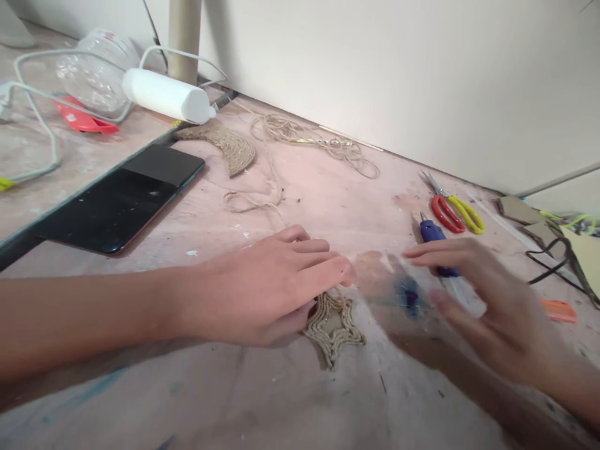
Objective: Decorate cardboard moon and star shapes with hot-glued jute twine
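A small star (332, 320) lies on the table, rows of jute twine following its outline round a bare middle. My left hand (276, 281) is closed over its upper left part, with thumb and fingers pressed on the twine at that edge; the fingertips partly hide it. From under this hand a thin strand of twine (255, 205) runs back across the table. My right hand (487, 306), somewhat blurred, hovers to the right with its fingers apart and nothing visible in them. Behind its fingertips lies a blue glue gun (432, 231), partly covered by the hand.
Scissors (452, 209) with red and yellow handles lie beyond the glue gun. A twine-covered crescent (225, 145), loose twine (304, 134), a black phone (126, 197) and a white bottle (166, 95) are at the back left. An orange piece (559, 310) lies far right.
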Demonstrator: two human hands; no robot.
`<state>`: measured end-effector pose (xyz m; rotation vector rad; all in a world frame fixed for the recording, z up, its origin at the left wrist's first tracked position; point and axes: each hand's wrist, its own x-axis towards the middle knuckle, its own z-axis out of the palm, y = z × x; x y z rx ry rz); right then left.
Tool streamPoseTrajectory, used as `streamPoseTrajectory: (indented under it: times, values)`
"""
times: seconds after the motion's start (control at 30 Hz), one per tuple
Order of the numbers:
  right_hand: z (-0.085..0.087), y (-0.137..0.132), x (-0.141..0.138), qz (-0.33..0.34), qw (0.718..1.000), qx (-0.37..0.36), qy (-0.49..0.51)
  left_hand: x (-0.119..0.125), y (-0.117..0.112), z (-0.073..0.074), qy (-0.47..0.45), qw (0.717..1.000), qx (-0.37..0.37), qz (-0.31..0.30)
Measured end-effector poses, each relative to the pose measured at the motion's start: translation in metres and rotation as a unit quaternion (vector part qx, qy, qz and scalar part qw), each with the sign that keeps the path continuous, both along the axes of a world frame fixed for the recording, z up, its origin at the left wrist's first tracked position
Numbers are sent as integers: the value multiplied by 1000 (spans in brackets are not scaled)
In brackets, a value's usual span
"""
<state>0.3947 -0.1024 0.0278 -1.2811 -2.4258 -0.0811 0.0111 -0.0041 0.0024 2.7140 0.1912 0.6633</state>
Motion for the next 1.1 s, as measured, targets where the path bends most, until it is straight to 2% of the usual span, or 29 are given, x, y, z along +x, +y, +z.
streamPoseTrajectory:
  times: [0.07, 0.13, 0.23, 0.47, 0.6, 0.7, 0.87, 1.1]
  values:
    - [-3, -3, -36, 60, 995, -63, 55, 0, 0, -1, -4, 1000, 1, -1]
    - [-6, -1, -64, 110, 986, -102, 66, 0, 0, -2, -19, 1000, 15, -4]
    - [-12, 5, -84, 119, 986, -88, 81, -2, 1, -3, -32, 998, 50, 0]
    - [-15, -11, -89, 101, 989, -43, 95, -5, 5, -9, -21, 997, 64, -26]
    - [-10, -20, -87, 114, 989, -54, 74, -4, 7, -13, -23, 995, 88, -33]
    - [-9, -20, -83, 146, 985, -59, 77, -4, 7, -9, -9, 995, 95, -30]
    - [-15, -21, -80, 157, 984, -47, 73, -4, 6, -1, 3, 995, 99, -31]
    - [-16, -26, -84, 144, 987, -5, 67, -7, 6, -3, 27, 999, 35, -31]
